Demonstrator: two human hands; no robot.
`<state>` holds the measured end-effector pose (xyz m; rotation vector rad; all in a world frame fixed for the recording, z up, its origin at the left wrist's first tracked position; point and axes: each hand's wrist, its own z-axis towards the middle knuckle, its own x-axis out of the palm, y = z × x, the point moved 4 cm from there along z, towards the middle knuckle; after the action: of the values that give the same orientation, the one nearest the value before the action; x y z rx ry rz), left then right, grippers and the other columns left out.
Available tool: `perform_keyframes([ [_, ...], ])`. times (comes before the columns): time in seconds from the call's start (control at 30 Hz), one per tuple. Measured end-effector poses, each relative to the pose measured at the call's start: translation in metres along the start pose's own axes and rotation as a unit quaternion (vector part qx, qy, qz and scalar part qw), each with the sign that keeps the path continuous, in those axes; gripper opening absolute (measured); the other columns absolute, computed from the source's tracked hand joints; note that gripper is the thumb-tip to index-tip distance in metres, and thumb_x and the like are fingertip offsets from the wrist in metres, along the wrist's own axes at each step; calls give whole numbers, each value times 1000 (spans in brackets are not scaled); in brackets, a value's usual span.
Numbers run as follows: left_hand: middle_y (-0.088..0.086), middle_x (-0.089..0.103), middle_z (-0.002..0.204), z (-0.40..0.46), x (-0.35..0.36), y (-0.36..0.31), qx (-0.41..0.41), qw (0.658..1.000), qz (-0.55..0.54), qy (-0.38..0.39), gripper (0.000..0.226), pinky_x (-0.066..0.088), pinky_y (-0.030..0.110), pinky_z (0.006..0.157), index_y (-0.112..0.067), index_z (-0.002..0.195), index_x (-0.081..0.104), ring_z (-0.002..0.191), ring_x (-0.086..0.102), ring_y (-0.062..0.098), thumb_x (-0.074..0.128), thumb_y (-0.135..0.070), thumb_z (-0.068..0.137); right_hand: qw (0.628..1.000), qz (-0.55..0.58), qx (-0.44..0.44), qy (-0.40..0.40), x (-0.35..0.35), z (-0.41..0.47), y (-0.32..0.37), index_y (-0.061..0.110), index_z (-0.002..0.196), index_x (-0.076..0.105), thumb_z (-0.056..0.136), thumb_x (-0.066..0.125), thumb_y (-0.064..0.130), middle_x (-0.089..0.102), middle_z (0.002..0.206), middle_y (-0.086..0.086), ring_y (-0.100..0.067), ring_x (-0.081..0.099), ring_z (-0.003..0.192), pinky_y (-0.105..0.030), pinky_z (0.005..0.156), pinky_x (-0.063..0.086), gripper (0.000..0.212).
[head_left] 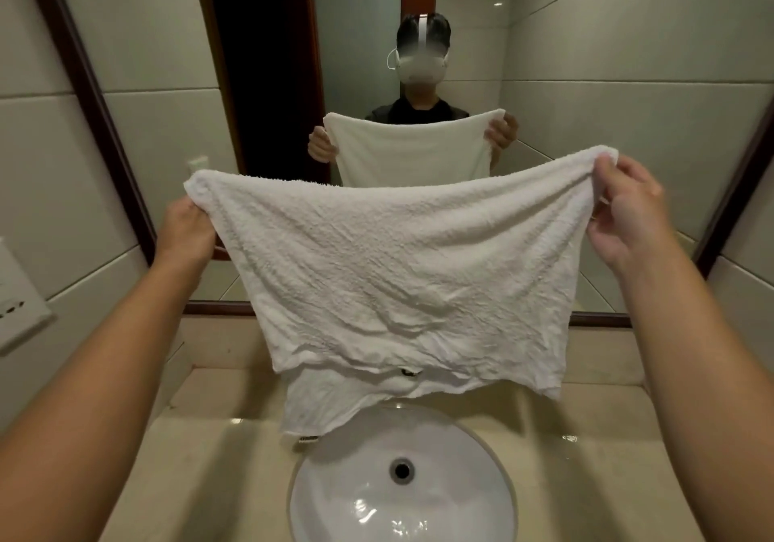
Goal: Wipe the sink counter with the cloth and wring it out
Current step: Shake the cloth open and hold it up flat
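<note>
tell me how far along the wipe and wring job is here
Done: hard to confirm; the counter shows a few wet glints, but whether it has been wiped cannot be told. In hand: the left hand and right hand each grip a top corner of the white cloth, spread open above the sink. Left: the cloth hangs flat and untwisted, so wringing is not under way now.

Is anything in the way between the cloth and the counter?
Nothing visible. The cloth hangs spread out from both hands, left hand and right hand, over the sink. The counter below it lies bare on both sides.
</note>
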<state>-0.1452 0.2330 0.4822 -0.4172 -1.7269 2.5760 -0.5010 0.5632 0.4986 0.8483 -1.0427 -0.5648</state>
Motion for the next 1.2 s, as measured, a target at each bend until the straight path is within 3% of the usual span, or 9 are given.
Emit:
perform_keyframes([
  [0.17,-4,58,66,-10,16,-7,-111,981,-147,64,19,41,28,55,-22,76,56,67,54,19,51,-28,93,1000,19,5,0,6,-1,-2,19,87,71,89,71,12,72,90,-3,-15,66,79,-30,76,57,7],
  [0.3,-13,56,51,-24,20,-30,-20,947,-287,145,47,43,18,51,-25,59,61,51,54,3,40,-15,99,1000,29,-1,-6,3,4,-1,16,92,70,88,71,12,70,95,-6,-18,66,85,-31,78,55,6],
  [0.47,-9,44,55,-7,-1,-36,94,955,-197,202,25,14,36,52,-22,62,47,50,40,7,53,2,66,998,64,-9,-17,-2,5,3,14,88,67,90,69,8,71,77,-2,-14,67,73,-29,72,56,7],
  [0.67,-4,53,80,-6,-8,-39,187,971,-116,91,42,44,18,63,-23,76,46,71,49,6,56,17,85,999,22,-38,20,-12,6,14,13,96,70,88,70,8,71,83,-3,-15,66,78,-27,70,52,10],
  [0.77,3,54,75,-5,-2,-29,94,991,-82,56,36,54,24,56,-26,87,51,64,55,12,60,9,87,996,-60,-45,40,-15,1,14,14,101,72,86,71,9,70,87,-2,-13,64,74,-20,60,48,15],
  [0.87,9,56,69,-4,7,-13,-37,986,-65,149,36,56,31,50,-25,90,47,54,58,18,54,11,89,992,-116,-50,26,-17,-1,12,18,91,72,85,73,9,71,82,1,-11,64,70,-20,55,48,11],
  [1.0,8,69,76,-4,10,0,-16,966,-19,259,31,59,35,61,-19,88,49,70,66,20,57,11,88,987,-156,-45,-7,-26,0,3,19,82,70,83,74,5,69,76,3,-8,65,64,-21,53,49,14],
  [1.1,8,54,71,0,9,8,16,981,91,171,21,46,32,55,-19,87,55,61,50,19,60,2,90,986,-161,-38,-28,-35,0,-1,19,78,69,81,76,6,69,74,4,-7,64,61,-22,54,48,15],
  [1.2,11,59,67,1,15,20,-102,974,90,180,7,45,30,55,-20,102,60,54,51,21,54,-22,99,986,-157,-40,-24,-37,-1,-1,18,78,70,81,76,6,69,70,6,-8,63,61,-21,53,48,14],
])
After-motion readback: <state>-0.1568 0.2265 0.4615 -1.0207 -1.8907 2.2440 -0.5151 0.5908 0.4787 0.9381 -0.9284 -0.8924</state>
